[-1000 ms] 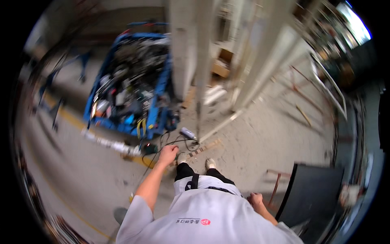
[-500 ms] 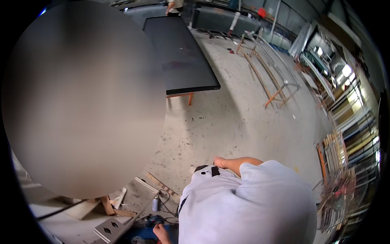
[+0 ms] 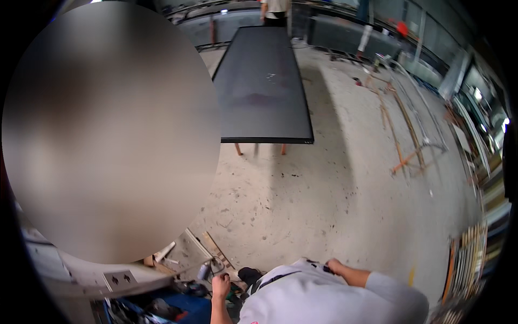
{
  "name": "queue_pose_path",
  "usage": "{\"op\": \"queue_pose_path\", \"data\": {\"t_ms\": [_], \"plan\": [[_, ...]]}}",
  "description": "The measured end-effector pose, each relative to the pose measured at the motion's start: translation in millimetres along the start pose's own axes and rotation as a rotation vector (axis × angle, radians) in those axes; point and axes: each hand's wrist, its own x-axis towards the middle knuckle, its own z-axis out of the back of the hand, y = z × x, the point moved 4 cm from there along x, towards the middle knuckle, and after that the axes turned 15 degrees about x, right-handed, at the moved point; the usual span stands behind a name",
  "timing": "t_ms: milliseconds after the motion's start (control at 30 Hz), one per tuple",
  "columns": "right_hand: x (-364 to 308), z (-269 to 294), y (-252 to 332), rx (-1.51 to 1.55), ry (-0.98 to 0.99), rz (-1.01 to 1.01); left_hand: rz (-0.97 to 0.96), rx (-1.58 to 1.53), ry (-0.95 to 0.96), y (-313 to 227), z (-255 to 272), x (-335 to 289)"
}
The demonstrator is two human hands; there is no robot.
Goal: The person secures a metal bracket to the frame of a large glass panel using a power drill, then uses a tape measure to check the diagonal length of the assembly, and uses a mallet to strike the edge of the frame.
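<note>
My left hand point(image 3: 220, 284) is raised low in the view with curled fingers, above a blue bin point(image 3: 189, 309) of tools. What it holds, if anything, I cannot make out. Beside it on the floor stand a small spray can point(image 3: 203, 271) and a dark cable. My right hand point(image 3: 335, 265) is at the hem of my light shirt point(image 3: 324, 294), its fingers curled and partly hidden, so any held thing does not show. Ahead lies a long dark flat panel point(image 3: 264, 102) on orange legs point(image 3: 283, 149).
A large round blur hides the left side. Wood strips point(image 3: 217, 249) lie by the spray can. A metal rack frame point(image 3: 413, 129) stands at right, with stacked slats point(image 3: 467, 254) nearer. A person point(image 3: 275, 8) stands beyond the panel.
My view has swung, so the panel and rack appear farther right and lower. My left hand has come up from near the tools. My right hand remains near the shirt's hem.
</note>
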Motion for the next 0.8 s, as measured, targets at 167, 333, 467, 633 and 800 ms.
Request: {"op": "queue_pose_path", "data": {"t_ms": [167, 333, 467, 633, 800], "plan": [[-25.9, 72.8, -15.3, 0.179, 0.043, -0.174, -0.205, 0.270, 0.189, -82.9, -58.9, -33.0], [12.7, 130.9, -52.4, 0.656, -0.136, -0.251, -0.206, 0.322, 0.283, -141.7, -53.0, -11.8], [33.0, 133.1, -5.2, 0.763, -0.234, -0.221, -0.271, 0.384, 0.293, -164.2, -49.5, 29.2], [23.3, 121.5, 18.5, 0.807, -0.267, -0.182, -0.451, 0.381, 0.286, -239.9, -50.7, 105.5], [7.1, 167.1, -8.8, 0.239, -0.640, 0.087, -0.615, 0.423, 0.355, -336.8, -78.2, 167.9]]}}
